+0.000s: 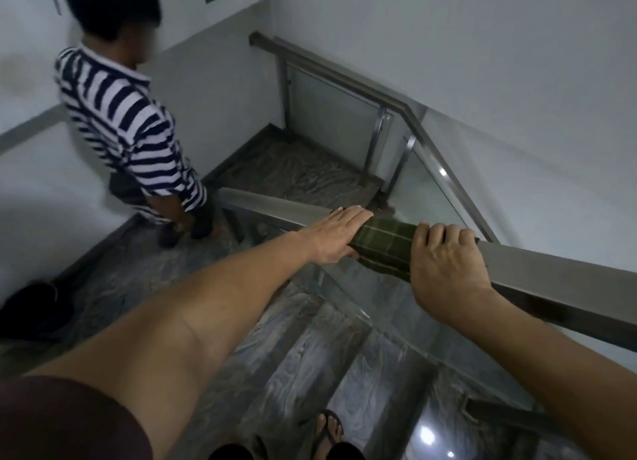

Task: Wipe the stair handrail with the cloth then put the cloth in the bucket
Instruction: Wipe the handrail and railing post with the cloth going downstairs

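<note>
A dark green checked cloth (386, 245) is wrapped over the flat steel handrail (551, 273), which runs from lower right up to centre left. My left hand (336, 235) presses flat on the cloth's far end, fingers stretched along the rail. My right hand (448, 270) grips the rail over the cloth's near end, fingers curled over the top. No bucket is visible.
A person in a striped shirt (131, 128) stands on the landing to the left, back turned. Marble steps (310, 349) descend below me, with my sandalled foot (329, 428) on one. A glass balustrade (431, 180) follows the lower flight. A dark object (34, 308) lies at far left.
</note>
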